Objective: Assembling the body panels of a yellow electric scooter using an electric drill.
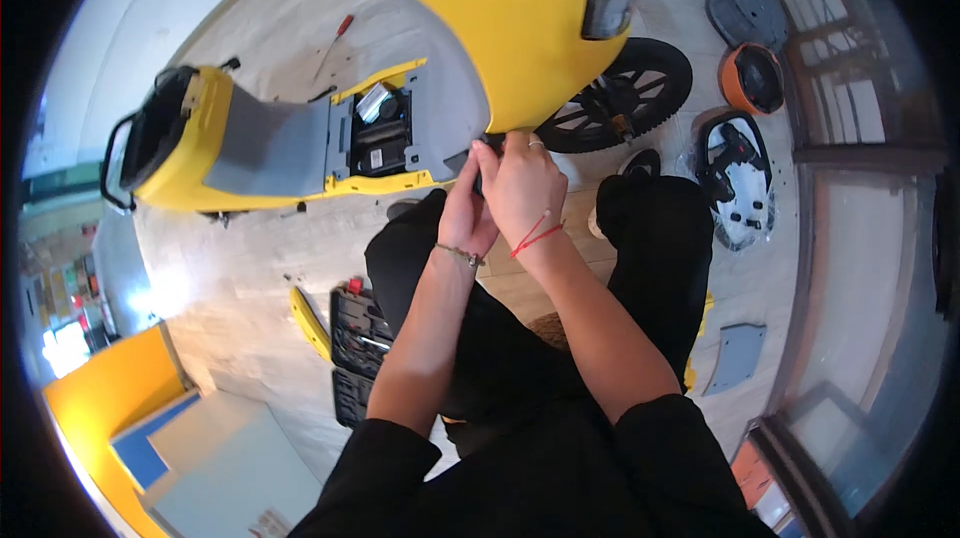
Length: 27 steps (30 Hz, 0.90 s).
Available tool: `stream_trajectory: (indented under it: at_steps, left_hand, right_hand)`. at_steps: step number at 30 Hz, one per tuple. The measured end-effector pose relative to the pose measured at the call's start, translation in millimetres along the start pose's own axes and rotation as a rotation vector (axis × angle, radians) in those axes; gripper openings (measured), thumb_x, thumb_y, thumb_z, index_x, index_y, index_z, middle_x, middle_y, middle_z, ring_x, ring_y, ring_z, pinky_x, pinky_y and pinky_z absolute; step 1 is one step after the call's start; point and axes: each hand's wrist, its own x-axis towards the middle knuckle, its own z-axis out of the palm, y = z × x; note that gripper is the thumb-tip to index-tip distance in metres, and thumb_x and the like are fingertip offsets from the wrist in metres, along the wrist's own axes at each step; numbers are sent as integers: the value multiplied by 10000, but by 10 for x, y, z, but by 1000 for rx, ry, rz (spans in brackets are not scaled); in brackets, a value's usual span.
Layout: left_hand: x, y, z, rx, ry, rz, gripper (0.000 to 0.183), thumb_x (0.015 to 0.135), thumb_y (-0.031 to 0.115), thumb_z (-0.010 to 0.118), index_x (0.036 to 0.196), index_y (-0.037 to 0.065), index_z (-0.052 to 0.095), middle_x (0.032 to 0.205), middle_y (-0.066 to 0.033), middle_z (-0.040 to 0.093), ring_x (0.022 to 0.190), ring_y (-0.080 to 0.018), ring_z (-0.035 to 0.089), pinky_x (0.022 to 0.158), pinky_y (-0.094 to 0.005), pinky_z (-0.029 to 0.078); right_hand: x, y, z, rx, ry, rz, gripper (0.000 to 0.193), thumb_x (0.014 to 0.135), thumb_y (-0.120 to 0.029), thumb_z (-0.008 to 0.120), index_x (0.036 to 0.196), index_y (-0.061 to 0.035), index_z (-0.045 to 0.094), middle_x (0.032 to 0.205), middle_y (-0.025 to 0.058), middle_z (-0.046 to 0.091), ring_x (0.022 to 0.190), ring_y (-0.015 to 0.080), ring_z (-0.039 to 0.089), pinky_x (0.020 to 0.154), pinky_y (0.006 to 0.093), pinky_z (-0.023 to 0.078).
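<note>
A yellow and grey electric scooter (270, 143) stands in front of me with its footboard compartment (382, 133) uncovered. Both my hands meet at the lower edge of its yellow front panel (500, 28), just left of the front wheel (640, 93). My left hand (465, 213) is turned partly palm up, its fingers closed beside a small dark piece that is mostly hidden. Over it, my right hand (527, 185) is bent with curled fingers against the panel's lower corner. What the fingertips of either hand grip cannot be made out.
A screwdriver (335, 43) lies beyond the scooter. Left of my legs are an open tool case (355, 338) and a curved yellow trim piece (309, 323). On the right are an orange helmet (735, 88), a bagged black-rimmed part (735, 178) and a grey panel (737, 356).
</note>
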Motion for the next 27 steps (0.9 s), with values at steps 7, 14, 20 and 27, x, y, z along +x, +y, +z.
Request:
stream_trajectory:
  at_steps: [7, 14, 20, 27]
  left_hand:
    - [80, -115, 20, -141, 185, 100, 226, 934, 307, 547, 896, 94, 612, 701, 61, 504, 581, -67, 440, 534, -195, 383]
    - [76, -149, 66, -232, 155, 166, 132, 894, 216, 603, 909, 84, 599, 722, 21, 537, 604, -87, 451, 553, -223, 383]
    - [44, -176, 103, -286, 191, 184, 90, 876, 172, 623, 851, 94, 588, 735, 15, 580, 618, -68, 477, 555, -217, 390]
    - [19, -189, 125, -189, 154, 184, 140, 899, 217, 599, 912, 77, 590, 781, 12, 579, 660, -83, 502, 601, -239, 413]
  right_hand:
    - [27, 83, 75, 0, -98, -20, 400, 882, -413, 549, 797, -24, 582, 801, 172, 638, 743, 366, 626, 642, 469, 497]
    - [146, 177, -48, -75, -231, -154, 440, 905, -435, 508, 806, -15, 590, 813, 181, 645, 759, 385, 619, 652, 474, 479]
    - [197, 119, -141, -282, -325, -203, 427, 920, -426, 492, 848, -20, 600, 822, 178, 649, 782, 385, 618, 662, 481, 474]
    - [232, 137, -102, -137, -326, -178, 451, 929, -417, 475, 863, 9, 604, 842, 196, 648, 799, 385, 614, 676, 475, 465]
